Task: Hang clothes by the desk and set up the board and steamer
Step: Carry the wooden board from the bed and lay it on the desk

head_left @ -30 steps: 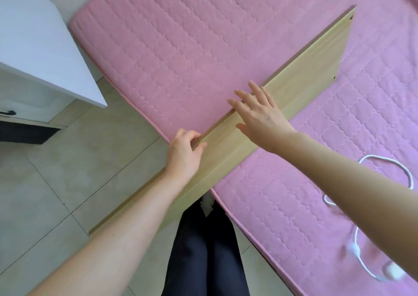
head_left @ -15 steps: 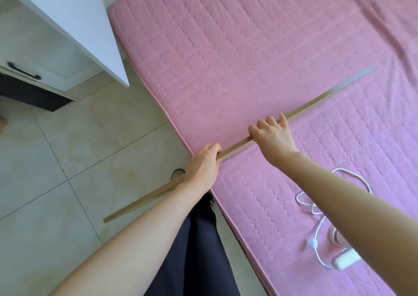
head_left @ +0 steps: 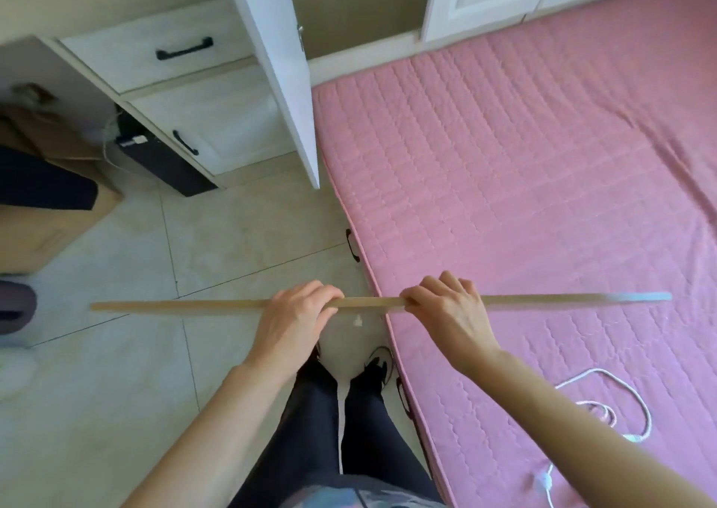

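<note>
- The board point(head_left: 186, 306) showed edge-on, a thin level strip across the person's front. Its left part was over the tiled floor point(head_left: 116, 391) and its right part over the pink mattress point(head_left: 523, 178).
- The left hand point(head_left: 297, 313) gripped the board near its middle, fingers curled over the top edge.
- The right hand point(head_left: 446, 308) gripped it close beside, fingers wrapped over likewise.
- The board's right end was blurred, so its outline there was unclear.
- A white cord point(head_left: 599, 370) lay looped on the mattress near the right forearm.
- A white drawer unit point(head_left: 201, 119) stood beyond the floor, with a cardboard box point(head_left: 50, 228) at left.
</note>
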